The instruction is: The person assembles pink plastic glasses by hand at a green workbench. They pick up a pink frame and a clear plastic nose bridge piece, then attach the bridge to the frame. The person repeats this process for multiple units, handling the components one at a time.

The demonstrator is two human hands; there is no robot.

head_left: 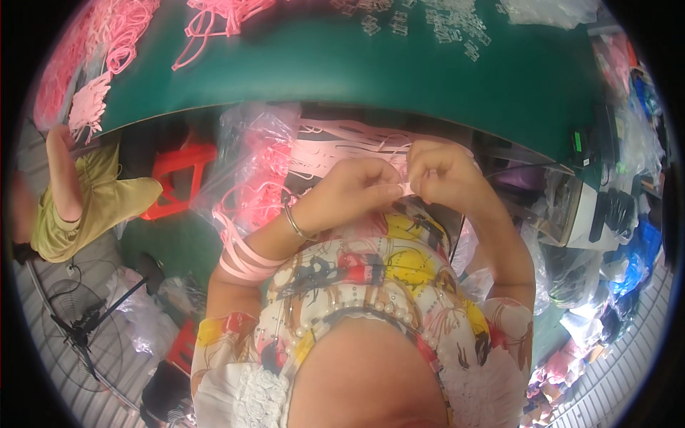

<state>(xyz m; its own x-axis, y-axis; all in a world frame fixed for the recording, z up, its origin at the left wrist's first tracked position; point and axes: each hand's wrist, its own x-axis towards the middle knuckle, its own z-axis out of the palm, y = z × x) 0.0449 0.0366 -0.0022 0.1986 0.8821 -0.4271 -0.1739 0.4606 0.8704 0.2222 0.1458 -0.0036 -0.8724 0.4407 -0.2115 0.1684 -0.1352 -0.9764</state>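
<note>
My left hand (360, 184) and my right hand (448, 175) meet in front of my body, fingertips close together. Both pinch a narrow pale pink strap (407, 187), of which only a small bit shows between the fingers. Anything else in the pinch is hidden. Behind my hands, just below the table edge, lie long pale pink straps (332, 146) side by side. Several pink straps (239, 253) are looped over my left forearm. Beside that arm, a clear plastic bag (260, 128) holds brighter pink strap material.
The green table (300, 75) carries a pink strap bundle (225, 16) and small clear pieces (449, 25). At left, a person (93, 192) works near a red stool (182, 175) and a standing fan (82, 328). Cartons (585, 214) and bagged goods crowd the right.
</note>
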